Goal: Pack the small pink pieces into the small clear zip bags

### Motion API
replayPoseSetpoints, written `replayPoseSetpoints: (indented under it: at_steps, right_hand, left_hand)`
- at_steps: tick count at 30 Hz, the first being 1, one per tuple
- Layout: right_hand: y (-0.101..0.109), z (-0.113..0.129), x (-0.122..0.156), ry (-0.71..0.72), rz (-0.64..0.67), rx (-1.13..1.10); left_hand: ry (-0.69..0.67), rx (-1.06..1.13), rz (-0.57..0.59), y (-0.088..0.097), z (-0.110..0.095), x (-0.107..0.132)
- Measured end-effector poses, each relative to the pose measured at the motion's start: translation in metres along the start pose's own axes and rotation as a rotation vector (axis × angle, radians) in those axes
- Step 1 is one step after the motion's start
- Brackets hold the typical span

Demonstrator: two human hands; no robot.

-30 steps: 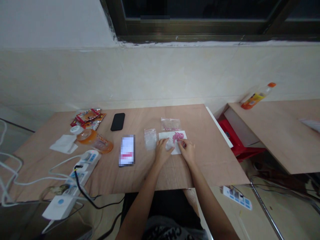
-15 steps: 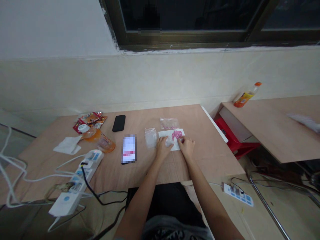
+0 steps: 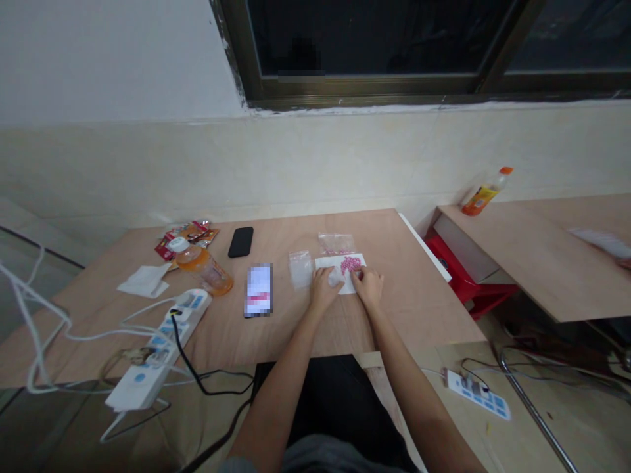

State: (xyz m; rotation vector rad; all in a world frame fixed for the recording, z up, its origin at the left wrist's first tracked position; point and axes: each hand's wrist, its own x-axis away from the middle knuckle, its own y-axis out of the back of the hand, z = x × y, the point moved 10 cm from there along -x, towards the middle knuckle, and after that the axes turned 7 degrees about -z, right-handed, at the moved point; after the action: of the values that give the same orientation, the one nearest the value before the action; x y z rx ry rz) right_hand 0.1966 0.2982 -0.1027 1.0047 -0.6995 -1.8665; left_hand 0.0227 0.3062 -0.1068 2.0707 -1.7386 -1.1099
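- Little has moved since a second ago: both hands sit at the same spot on the sheet, and only the view has tipped up, showing more window.
- desk (image 3: 394, 309): wooden, carries everything. Phones, a bottle and a power strip lie well off to the left of the left hand.
- paper sheet (image 3: 324, 263): flat under the fingertips of both hands. Thin, and likely to slide or crease if dragged.
- left hand (image 3: 323, 293): closed lightly on a small clear bag (image 3: 336, 277), which sits on the sheet between the two hands. Bag looks like limp, slick film, near weightless. Best pinched at the mouth edge, not by the body.
- right hand (image 3: 369, 286): fingertips drawn together at the near edge of the bead heap. Cannot tell if anything is between them.
- second clear bag (image 3: 300, 268): flat, just left of the left hand.
- third bag (image 3: 336, 243): some pink inside, just beyond the sheet.
- pink beads (image 3: 350, 264): loose heap on the sheet just beyond the right fingertips. Tiny, hard, light and apt to roll. Fingertip pinch, a few at a time.
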Motion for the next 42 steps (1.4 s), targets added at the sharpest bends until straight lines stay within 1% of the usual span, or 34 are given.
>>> replayPoseSetpoints:
  at_steps: [2,6,9,12,16,20,23,25,27,30,32,37,42]
  right_hand:
    - [0.001,0.006,0.001,0.046,0.011,-0.062]
    - [0.000,0.025,0.007,0.187,0.094,-0.205]
    - [-0.002,0.035,0.010,0.265,0.136,-0.267]
    - [-0.004,0.040,0.011,0.308,0.157,-0.298]
    - [-0.004,0.041,0.012,0.333,0.153,-0.260]
    - [0.001,0.038,0.011,0.336,0.082,-0.201]
    - [0.001,0.034,0.010,0.316,0.063,-0.280]
    - [-0.002,0.026,0.008,0.247,0.084,-0.406]
    - [-0.009,0.017,0.005,0.149,0.131,-0.520]
    - [-0.016,0.008,0.004,0.053,0.194,-0.600]
    - [-0.015,0.008,0.004,0.043,0.205,-0.616]
    - [-0.005,0.011,0.012,0.069,0.199,-0.636]
    - [0.000,0.011,0.024,0.072,0.215,-0.673]
  left_hand:
    - [-0.012,0.000,0.002,0.000,-0.002,0.001]
    - [-0.031,0.002,0.008,0.000,-0.003,0.001]
    - [-0.037,0.010,0.000,-0.001,-0.001,0.001]
    - [-0.035,0.015,0.002,-0.004,0.001,0.001]
    - [-0.031,0.016,0.006,-0.003,0.000,0.001]
    - [-0.029,0.002,0.015,-0.002,-0.002,0.001]
    - [-0.033,-0.003,0.019,-0.003,-0.001,0.001]
    - [-0.030,-0.009,0.025,-0.004,0.000,0.002]
    - [-0.023,-0.013,0.038,-0.005,0.001,0.003]
    - [-0.017,-0.017,0.043,-0.003,-0.002,0.005]
    - [-0.012,-0.025,0.040,0.000,-0.005,0.007]
    - [-0.010,-0.063,0.044,0.005,-0.012,0.015]
    - [-0.012,-0.142,0.096,0.006,-0.017,0.026]
